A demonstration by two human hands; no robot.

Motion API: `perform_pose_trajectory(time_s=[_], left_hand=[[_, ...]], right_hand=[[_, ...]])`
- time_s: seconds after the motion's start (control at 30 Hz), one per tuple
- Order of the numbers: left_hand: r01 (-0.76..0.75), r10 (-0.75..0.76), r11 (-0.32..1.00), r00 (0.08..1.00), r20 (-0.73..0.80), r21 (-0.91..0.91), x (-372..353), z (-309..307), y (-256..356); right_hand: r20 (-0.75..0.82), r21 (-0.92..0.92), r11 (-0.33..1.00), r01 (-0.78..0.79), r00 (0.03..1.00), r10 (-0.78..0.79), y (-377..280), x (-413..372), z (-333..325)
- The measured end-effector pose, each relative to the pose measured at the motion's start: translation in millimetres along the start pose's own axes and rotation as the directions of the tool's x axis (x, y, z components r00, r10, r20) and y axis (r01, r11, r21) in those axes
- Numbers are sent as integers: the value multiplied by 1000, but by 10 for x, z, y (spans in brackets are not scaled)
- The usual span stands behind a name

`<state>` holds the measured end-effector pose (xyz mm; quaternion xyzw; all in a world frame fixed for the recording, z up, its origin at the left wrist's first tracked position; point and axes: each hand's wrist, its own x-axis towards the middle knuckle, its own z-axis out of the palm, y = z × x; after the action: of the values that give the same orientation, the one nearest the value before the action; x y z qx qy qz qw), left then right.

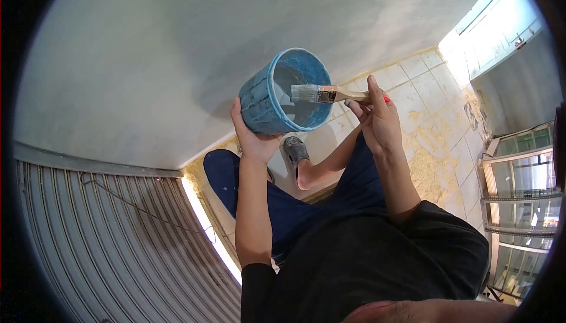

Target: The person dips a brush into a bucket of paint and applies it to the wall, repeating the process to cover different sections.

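Note:
A blue bucket (263, 100), tilted with its mouth to the right, rests in my left hand (257, 140), whose fingers wrap round its lower side. Some greyish liquid (287, 81) shows inside. In my right hand (379, 116) is a paintbrush (348, 94), gripped by its wooden handle near the red end. The brush lies level, its pale wet bristles over the bucket's mouth. Part of the bucket's far side and my left fingers under it are hidden.
A smooth grey-white wall (141, 58) rises in front. On the left is a ribbed metal shutter (106, 246). Stained floor tiles (424, 96) stretch right, towards a bright door (501, 22) and a glass-paned frame (522, 205). My shoe (293, 151) is below the bucket.

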<state>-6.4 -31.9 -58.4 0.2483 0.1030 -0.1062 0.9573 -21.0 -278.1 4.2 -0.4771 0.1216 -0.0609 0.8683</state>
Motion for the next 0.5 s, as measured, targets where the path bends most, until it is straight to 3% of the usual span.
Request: perform_pose_trajectory(time_s=[0.4,0.5], left_hand=[[14,-12,1000,996,-93,24,-55,127,-23],[2,3,1000,984,-177,23,-60,171,-29]], right_hand=[[11,-16,989,-148,989,148,59,-49,-72],[11,-64,986,-157,987,158,-4,-73,-64]])
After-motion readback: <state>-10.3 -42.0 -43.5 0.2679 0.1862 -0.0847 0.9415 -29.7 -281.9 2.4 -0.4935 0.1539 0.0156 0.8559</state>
